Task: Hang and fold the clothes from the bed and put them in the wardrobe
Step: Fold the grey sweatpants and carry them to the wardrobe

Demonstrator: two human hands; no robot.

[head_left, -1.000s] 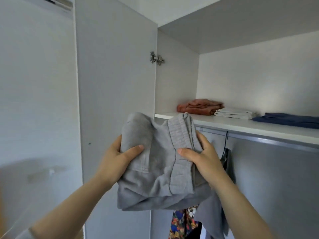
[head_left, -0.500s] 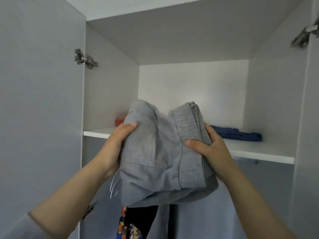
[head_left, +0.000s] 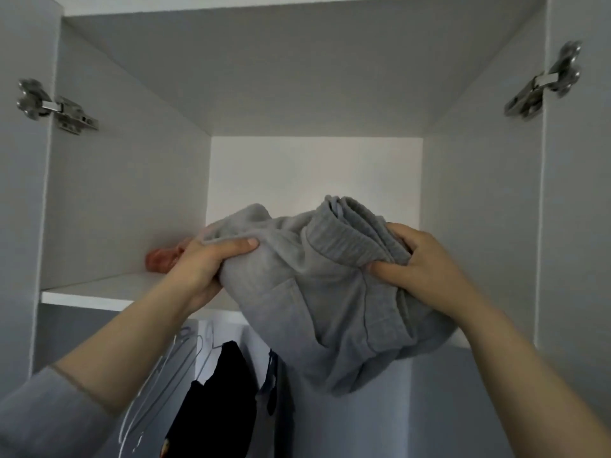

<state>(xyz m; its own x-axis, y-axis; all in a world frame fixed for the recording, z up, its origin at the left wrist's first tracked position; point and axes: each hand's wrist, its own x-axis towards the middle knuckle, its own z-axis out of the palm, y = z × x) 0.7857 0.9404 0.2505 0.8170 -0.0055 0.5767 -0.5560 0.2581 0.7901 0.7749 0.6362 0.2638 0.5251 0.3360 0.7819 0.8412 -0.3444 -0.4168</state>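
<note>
I hold the folded grey trousers (head_left: 317, 292) up at the front edge of the top shelf (head_left: 99, 289) of the wardrobe (head_left: 132, 193), gripped from both sides. The upper part, with the elastic waistband, is level with the shelf opening. The lower folds sag below the edge, above a black garment (head_left: 218, 401) hanging underneath.

To land this well, I judge I should lift the sagging bottom clear of the edge first. Then I can slide the whole bundle in flat, so the folds don't catch and drag open. A pink cloth (head_left: 162, 261) lies on the shelf by the left wall, just behind my left hand (head_left: 201, 269), so I'd aim for the middle and avoid shoving into it. What lies on the shelf behind the bundle I cannot see. I'd let go only once the weight sits on the board, then pat the top down lightly.

My left hand clamps the left end, thumb flat across the top, fingers curled beneath and out of sight. My right hand (head_left: 426, 269) grips the waistband end, thumb pressed into the front, fingers hooked over the top. Both forearms reach up and inward; a grey sleeve (head_left: 43, 414) shows near the left elbow.
</note>
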